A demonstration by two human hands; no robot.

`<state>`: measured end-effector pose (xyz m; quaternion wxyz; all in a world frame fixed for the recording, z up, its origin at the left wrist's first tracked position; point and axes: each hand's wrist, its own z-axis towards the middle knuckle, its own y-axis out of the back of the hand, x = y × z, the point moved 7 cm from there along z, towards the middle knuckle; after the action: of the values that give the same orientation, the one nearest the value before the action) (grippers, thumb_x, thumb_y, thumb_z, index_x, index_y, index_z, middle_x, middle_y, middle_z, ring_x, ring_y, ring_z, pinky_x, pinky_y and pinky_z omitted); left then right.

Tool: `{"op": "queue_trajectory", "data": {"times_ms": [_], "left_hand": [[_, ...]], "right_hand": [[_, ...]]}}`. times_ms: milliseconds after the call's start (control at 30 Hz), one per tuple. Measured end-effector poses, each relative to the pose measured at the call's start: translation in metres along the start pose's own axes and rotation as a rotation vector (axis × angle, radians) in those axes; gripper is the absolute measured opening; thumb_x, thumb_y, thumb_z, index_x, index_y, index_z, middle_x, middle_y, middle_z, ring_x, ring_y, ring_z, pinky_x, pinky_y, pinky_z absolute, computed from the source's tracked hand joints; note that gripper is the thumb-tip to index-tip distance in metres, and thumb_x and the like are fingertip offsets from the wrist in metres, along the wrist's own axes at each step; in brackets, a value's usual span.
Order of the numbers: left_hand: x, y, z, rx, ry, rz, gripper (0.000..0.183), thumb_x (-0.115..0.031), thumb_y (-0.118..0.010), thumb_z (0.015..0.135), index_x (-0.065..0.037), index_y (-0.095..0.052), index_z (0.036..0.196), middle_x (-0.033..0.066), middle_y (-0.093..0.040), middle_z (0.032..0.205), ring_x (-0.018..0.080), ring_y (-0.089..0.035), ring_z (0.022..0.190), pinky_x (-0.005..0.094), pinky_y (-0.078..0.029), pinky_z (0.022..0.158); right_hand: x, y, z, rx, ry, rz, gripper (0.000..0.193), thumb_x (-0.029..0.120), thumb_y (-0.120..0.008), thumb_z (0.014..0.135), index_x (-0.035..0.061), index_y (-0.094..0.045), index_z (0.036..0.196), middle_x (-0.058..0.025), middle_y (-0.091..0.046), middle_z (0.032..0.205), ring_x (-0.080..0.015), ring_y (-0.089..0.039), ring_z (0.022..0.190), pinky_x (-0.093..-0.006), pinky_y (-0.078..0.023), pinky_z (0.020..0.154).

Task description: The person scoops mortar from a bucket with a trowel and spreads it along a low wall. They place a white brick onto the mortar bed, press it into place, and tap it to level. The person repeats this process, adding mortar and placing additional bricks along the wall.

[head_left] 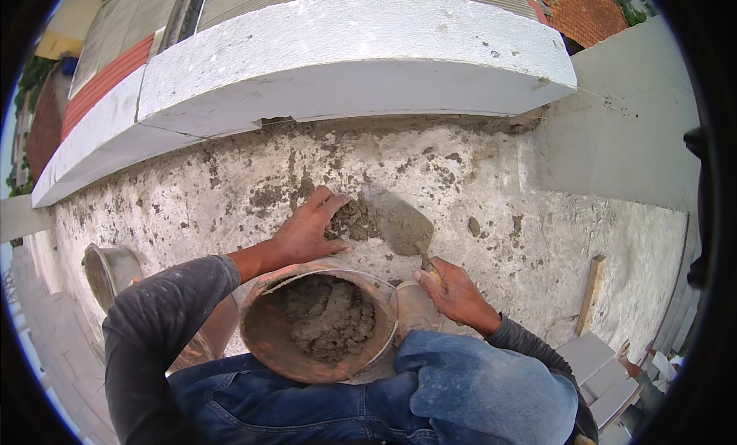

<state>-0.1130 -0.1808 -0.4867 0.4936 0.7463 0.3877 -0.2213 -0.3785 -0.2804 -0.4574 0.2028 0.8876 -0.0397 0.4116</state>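
With its fingers wrapped round the handle, my right hand [455, 293] holds a trowel [404, 226]. Grey mortar coats the trowel's blade, which lies low over the mortar-splashed surface. My left hand [309, 226] is beside a small heap of wet mortar [355, 219], thumb and fingers apart, cupped against the heap's left side. Between my forearms, close to my legs, stands an orange bucket [261, 339] with a thin wire handle. Thick mortar [330, 314] fills much of it.
A long white block wall [345, 84] runs across the far side, with a grey wall [622, 122] at right. Another bucket [115, 272] stands at left, and a small container [414, 307] beside the orange bucket. A wooden strip [591, 295] and grey blocks [595, 368] lie at right.
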Motion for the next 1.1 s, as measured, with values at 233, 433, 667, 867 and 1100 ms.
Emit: {"op": "queue_trajectory", "data": {"times_ms": [233, 433, 667, 867, 1100], "left_hand": [[0.016, 0.000, -0.010, -0.089, 0.005, -0.091, 0.079, -0.008, -0.094, 0.079, -0.006, -0.054, 0.146, 0.0123, -0.050, 0.121, 0.0230, -0.068, 0.091, 0.0351, -0.063, 0.078], [0.026, 0.006, -0.026, -0.086, 0.052, -0.229, 0.073, -0.002, -0.092, 0.080, -0.007, -0.057, 0.145, 0.0124, -0.051, 0.121, 0.0226, -0.069, 0.095, 0.0339, -0.065, 0.082], [0.020, 0.015, -0.029, -0.059, 0.065, -0.172, 0.070, -0.001, -0.090, 0.081, -0.006, -0.058, 0.144, 0.0129, -0.052, 0.123, 0.0236, -0.070, 0.098, 0.0334, -0.065, 0.084], [-0.031, 0.080, -0.026, -0.175, -0.002, -0.157, 0.067, -0.006, -0.088, 0.086, -0.007, -0.057, 0.145, 0.0135, -0.054, 0.126, 0.0240, -0.072, 0.101, 0.0336, -0.065, 0.088], [-0.127, 0.160, -0.110, -0.287, -0.263, -0.216, 0.061, -0.016, -0.093, 0.085, -0.005, -0.065, 0.138, 0.0145, -0.062, 0.132, 0.0218, -0.075, 0.105, 0.0311, -0.066, 0.086]], "right_hand": [[0.014, -0.056, 0.033, 0.133, 0.131, 0.091, 0.042, 0.038, -0.062, 0.108, -0.0028, -0.064, 0.117, -0.0307, -0.070, 0.101, -0.0506, -0.069, 0.096, -0.0530, -0.054, 0.084], [0.018, -0.066, 0.047, 0.285, 0.196, 0.002, 0.047, 0.042, -0.062, 0.108, -0.0027, -0.064, 0.123, -0.0304, -0.070, 0.110, -0.0486, -0.069, 0.102, -0.0517, -0.055, 0.088], [0.033, -0.051, 0.062, 0.394, 0.262, -0.113, 0.050, 0.046, -0.062, 0.107, -0.0036, -0.067, 0.117, -0.0282, -0.069, 0.104, -0.0429, -0.070, 0.099, -0.0483, -0.055, 0.088], [0.094, 0.010, 0.067, 0.408, 0.257, -0.284, 0.049, 0.046, -0.064, 0.106, -0.0025, -0.065, 0.100, -0.0234, -0.065, 0.089, -0.0357, -0.065, 0.082, -0.0486, -0.051, 0.075], [0.178, 0.070, 0.003, 0.386, 0.351, -0.411, 0.039, 0.040, -0.071, 0.103, 0.0024, -0.065, 0.100, -0.0140, -0.063, 0.083, -0.0328, -0.064, 0.068, -0.0440, -0.048, 0.063]]}}
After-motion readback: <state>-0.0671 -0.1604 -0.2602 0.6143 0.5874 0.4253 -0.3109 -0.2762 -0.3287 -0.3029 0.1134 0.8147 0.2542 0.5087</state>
